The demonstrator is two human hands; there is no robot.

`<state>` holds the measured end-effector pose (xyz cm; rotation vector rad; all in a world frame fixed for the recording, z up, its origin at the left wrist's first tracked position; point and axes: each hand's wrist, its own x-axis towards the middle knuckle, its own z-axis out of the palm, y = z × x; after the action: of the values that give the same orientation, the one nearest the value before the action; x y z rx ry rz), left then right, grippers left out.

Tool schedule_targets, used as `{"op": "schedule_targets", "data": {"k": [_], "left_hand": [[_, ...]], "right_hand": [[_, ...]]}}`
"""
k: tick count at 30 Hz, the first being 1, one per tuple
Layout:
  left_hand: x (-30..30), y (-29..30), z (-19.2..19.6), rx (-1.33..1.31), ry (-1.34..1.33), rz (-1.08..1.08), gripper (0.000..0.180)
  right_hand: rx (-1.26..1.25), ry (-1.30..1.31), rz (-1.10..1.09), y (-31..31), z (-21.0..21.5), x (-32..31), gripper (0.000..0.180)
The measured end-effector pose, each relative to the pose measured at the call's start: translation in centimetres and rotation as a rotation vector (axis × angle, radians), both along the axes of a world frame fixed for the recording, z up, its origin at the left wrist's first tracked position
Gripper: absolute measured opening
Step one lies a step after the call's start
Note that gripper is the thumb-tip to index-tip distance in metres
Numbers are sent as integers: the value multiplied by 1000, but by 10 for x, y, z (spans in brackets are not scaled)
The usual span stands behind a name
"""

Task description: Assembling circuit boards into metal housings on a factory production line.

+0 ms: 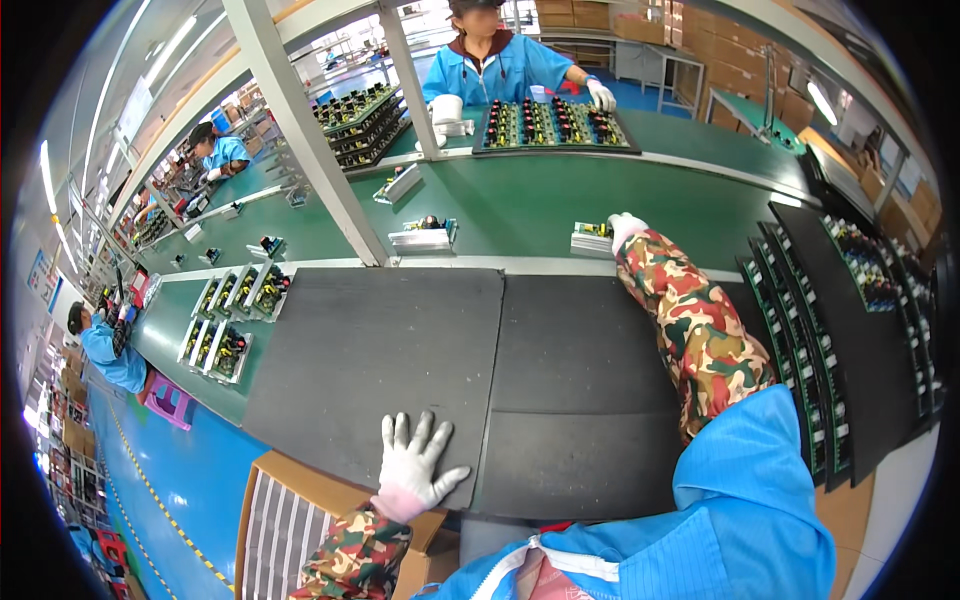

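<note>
The left hand (pixel 415 462), in a white glove, is being laid flat with fingers spread on the near edge of a dark grey mat (pixel 380 360); nothing is being grasped by it. The right hand (pixel 625 228), also gloved in white, is being stretched far forward across the bench and is being rested against a small metal tray (pixel 592 238) carrying a circuit board, which is lying on the green belt (pixel 520 205) just beyond the far edge of the mats. Whether the fingers are being closed around the tray cannot be told from this view; only contact at its right end is being seen.

A second dark mat (pixel 580 390) is lying just beside the first, touching it along a seam. Both forearms are being covered by patterned sleeve guards over a blue coat.

Another metal tray with a board (pixel 425 236) is sitting on the belt to the left of the reached one, well apart from it. Stacked dark racks of boards (pixel 800 340) are being kept at the right side of the bench. A cardboard box (pixel 300 520) is standing below the left hand. Across the belt, a person in a blue coat (pixel 495 65) is being seen working at a large rack of boards (pixel 555 125).
</note>
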<state>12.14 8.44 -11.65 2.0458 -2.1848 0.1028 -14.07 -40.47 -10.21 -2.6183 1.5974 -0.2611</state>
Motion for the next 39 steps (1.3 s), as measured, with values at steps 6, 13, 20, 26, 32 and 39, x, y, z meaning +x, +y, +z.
{"op": "schedule_targets", "data": {"k": [6, 13, 20, 26, 32, 39], "left_hand": [[7, 8, 6, -7, 31, 35, 74], [1, -1, 5, -24, 24, -1, 73], [0, 3, 5, -51, 97, 29, 73], [4, 9, 8, -193, 250, -31, 56], [-65, 58, 56, -300, 683, 135, 41], [-56, 262, 12, 396, 882, 1202, 48]], "right_hand": [[-374, 175, 185, 55, 23, 41, 38], [136, 13, -261, -10, -13, 35, 78], [-175, -269, 55, 41, -11, 80, 74], [72, -166, 1041, 260, 26, 104, 57], [-30, 59, 1064, 292, -5, 87, 68], [-264, -173, 1222, 314, 12, 107, 56]]}}
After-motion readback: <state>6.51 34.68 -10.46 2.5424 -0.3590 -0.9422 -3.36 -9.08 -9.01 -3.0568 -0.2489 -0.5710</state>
